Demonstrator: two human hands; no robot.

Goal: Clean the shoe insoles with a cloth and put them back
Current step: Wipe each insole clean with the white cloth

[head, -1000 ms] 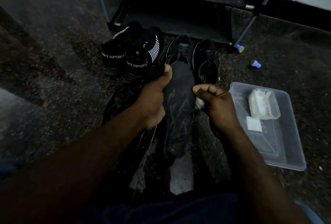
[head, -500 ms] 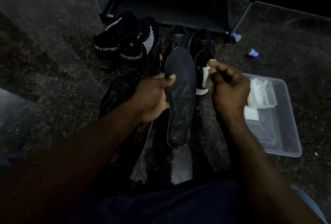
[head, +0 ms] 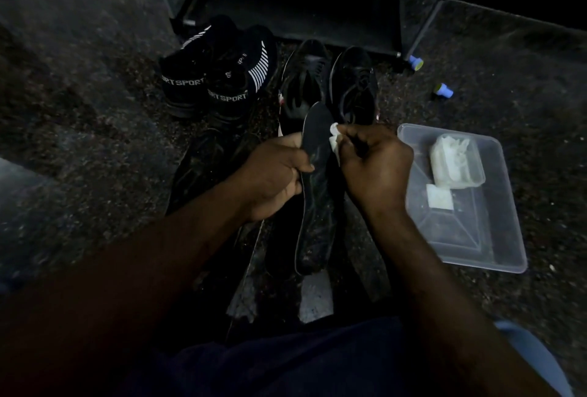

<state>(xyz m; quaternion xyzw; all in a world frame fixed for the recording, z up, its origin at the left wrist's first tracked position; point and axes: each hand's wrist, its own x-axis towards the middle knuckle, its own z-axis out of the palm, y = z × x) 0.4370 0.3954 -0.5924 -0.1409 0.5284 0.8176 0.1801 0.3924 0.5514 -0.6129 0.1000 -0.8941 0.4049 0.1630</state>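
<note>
A long dark insole [head: 316, 193] stands lengthwise in front of me, toe end pointing away. My left hand [head: 273, 177] grips its left edge near the upper part, thumb across the face. My right hand [head: 374, 171] pinches a small white cloth [head: 334, 142] against the insole's right edge near the toe. Behind the insole lies a pair of black lace-up shoes [head: 330, 82] on the floor.
A black pair of "SPORT" sneakers [head: 219, 79] sits at the back left. A clear plastic tray [head: 495, 238] at the right holds a small tub of white cloths [head: 455, 161] and a white square. A dark shoe rack [head: 301, 2] stands behind. Two small blue caps [head: 443, 91] lie on the speckled floor.
My right hand has brought the white cloth in from the right onto the insole's upper right edge. My left hand has kept its hold on the insole.
</note>
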